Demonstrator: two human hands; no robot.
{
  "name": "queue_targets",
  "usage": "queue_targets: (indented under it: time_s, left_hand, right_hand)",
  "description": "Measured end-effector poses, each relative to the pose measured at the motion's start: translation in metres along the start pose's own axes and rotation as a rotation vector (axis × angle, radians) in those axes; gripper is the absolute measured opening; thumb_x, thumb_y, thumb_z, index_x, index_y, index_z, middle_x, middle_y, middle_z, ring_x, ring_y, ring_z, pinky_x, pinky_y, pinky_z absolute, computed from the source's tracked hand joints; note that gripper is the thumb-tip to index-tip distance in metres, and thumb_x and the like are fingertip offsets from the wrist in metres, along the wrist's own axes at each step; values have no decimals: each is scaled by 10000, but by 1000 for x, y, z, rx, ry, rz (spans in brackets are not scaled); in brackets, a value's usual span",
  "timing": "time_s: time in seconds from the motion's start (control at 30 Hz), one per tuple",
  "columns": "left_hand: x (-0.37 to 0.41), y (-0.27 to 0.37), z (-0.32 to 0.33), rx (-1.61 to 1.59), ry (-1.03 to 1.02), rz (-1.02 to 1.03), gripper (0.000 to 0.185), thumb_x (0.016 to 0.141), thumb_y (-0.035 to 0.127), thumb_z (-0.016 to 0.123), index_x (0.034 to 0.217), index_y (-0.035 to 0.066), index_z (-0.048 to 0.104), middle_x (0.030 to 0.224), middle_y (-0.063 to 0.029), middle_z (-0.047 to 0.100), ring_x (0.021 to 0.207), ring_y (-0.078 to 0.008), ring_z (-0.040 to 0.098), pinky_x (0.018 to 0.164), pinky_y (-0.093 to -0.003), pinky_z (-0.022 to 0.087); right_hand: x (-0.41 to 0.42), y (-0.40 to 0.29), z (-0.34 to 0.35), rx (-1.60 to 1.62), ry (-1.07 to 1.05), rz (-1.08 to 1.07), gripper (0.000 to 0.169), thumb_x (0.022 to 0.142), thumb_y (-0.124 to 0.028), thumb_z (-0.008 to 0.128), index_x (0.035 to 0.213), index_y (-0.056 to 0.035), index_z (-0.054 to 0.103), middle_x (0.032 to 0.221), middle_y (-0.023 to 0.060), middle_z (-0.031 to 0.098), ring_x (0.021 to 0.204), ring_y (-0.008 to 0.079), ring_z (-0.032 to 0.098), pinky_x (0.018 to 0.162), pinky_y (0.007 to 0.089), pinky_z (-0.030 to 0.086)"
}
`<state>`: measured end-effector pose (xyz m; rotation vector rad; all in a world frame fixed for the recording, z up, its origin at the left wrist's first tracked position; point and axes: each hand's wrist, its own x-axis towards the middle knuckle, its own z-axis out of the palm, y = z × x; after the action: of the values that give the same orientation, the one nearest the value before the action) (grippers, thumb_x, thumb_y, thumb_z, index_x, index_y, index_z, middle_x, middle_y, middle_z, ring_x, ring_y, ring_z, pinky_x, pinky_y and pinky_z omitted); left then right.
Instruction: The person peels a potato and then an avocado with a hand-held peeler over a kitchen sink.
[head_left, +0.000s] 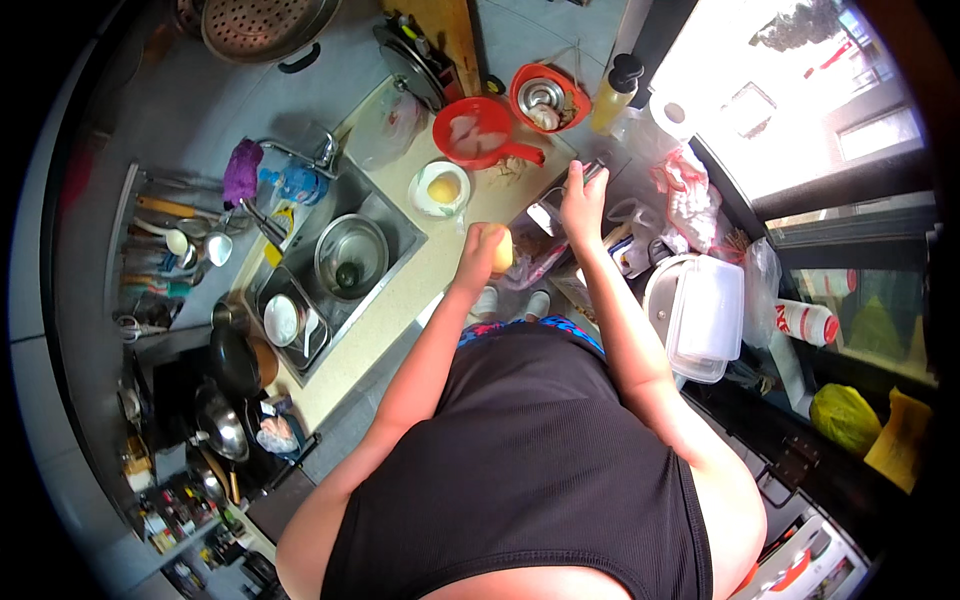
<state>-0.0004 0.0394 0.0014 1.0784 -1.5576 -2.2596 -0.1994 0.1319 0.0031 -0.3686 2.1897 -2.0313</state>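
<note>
My left hand (477, 255) holds a pale yellow, peeled-looking potato (502, 249) in front of the counter edge. To its right, my right hand (585, 202) is raised and closed around a small tool with a metallic part (594, 169); its exact kind cannot be told. Beyond my left hand, a white bowl (420, 189) with a yellow piece in it stands on the counter. Behind the bowl is a red plastic colander or strainer (475, 120) with pale pieces inside, its handle pointing right. Light scraps, perhaps peelings (508, 171), lie under that handle.
Left of the bowl, a sink (409, 232) holds a metal basin (351, 256). A red basket (525, 72) with garlic and a small metal bowl stands at the back beside a pump bottle (616, 94). Plastic containers (705, 319) and bags crowd the right side. Pans stand at the far left.
</note>
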Motion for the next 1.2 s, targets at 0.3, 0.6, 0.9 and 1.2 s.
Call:
queue_targets:
  time_s: [0.3, 0.6, 0.9, 1.2]
  left_hand:
    - [-30, 22, 24, -580, -421, -12, 611, 938, 452, 643, 1428, 125, 479, 1072, -70, 621, 687, -140, 502, 621, -277, 380]
    - [-31, 24, 31, -569, -556, -50, 526, 926, 472, 634, 1295, 113, 526, 1021, -67, 617, 682, -129, 496, 618, -272, 377]
    - [-34, 37, 39, -461, -486, 31, 622, 973, 621, 555, 1332, 117, 493, 1011, -76, 626, 637, -118, 511, 547, -240, 379]
    - [-40, 54, 48, -4, -310, 269, 595, 793, 53, 830, 1301, 72, 521, 1114, -82, 675, 936, -143, 655, 816, -300, 538]
  right_hand:
    - [-5, -31, -13, 397, -129, 126, 137, 1081, -213, 522, 1010, -136, 434, 731, -66, 412, 565, 31, 349, 488, 223, 284]
    - [-13, -56, -10, 466, -255, 94, 110, 1082, -218, 525, 1051, -146, 448, 789, -62, 439, 607, 20, 356, 505, 201, 287]
    - [-24, -78, -4, 566, -300, 161, 112, 1081, -223, 522, 1070, -143, 445, 820, -54, 452, 656, 23, 385, 535, 194, 310]
    - [-13, -84, -15, 563, -373, 105, 102, 1077, -214, 525, 1078, -146, 448, 844, -48, 463, 662, 24, 398, 536, 193, 317]
